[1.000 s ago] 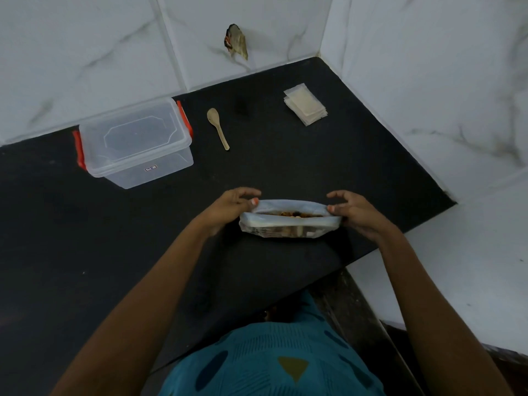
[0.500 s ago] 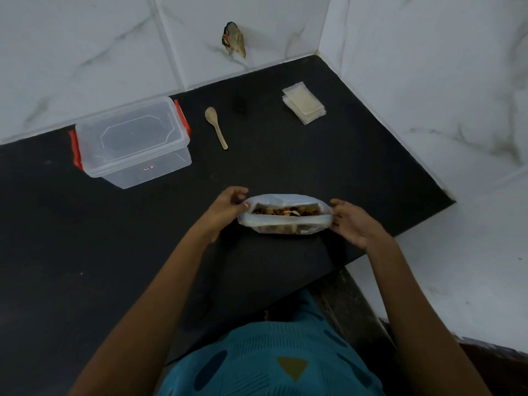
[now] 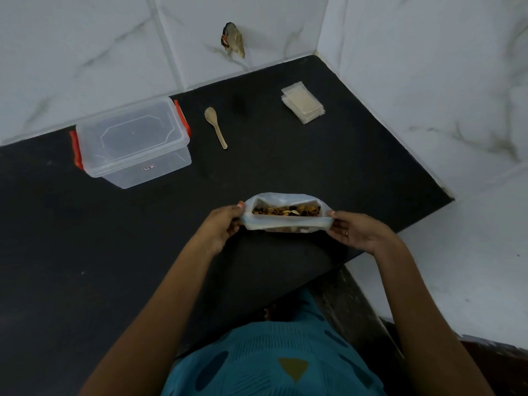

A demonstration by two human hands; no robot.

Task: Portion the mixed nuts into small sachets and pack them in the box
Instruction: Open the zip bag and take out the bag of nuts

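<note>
- My left hand [image 3: 225,224] pinches the left end of the bag [image 3: 285,225], thumb and fingers curled round the rim.
- My right hand [image 3: 354,231] does the same at the right end, fingertips closed on the plastic, nothing else in it.
- Between them the bag sits on the black counter [image 3: 85,252] right in front of me, its long axis running left to right and its mouth pulled wide and facing up.
- The nuts [image 3: 285,210] show as a dark and tan strip along the bottom of the opening.
- Now the bit that matters: the spoon [image 3: 216,127] lies further out than the bag and a little to the left. Its bowl is at the far end and its handle angles back toward me and slightly right.
- So the handle end is the near end, and my left hand is the closer one. My right would have to cross over the open bag.
- The sachets [image 3: 303,105] are stacked flat at the far right, well apart from the spoon and closer to my right hand.
- The box [image 3: 143,170] stands far left with its lid [image 3: 131,132] on and red clips at both ends. I can't see anything packed inside it.
- My guess is that one hand lets go for the spoon or a sachet while the other steadies the bag, otherwise the mouth may sag shut.
</note>
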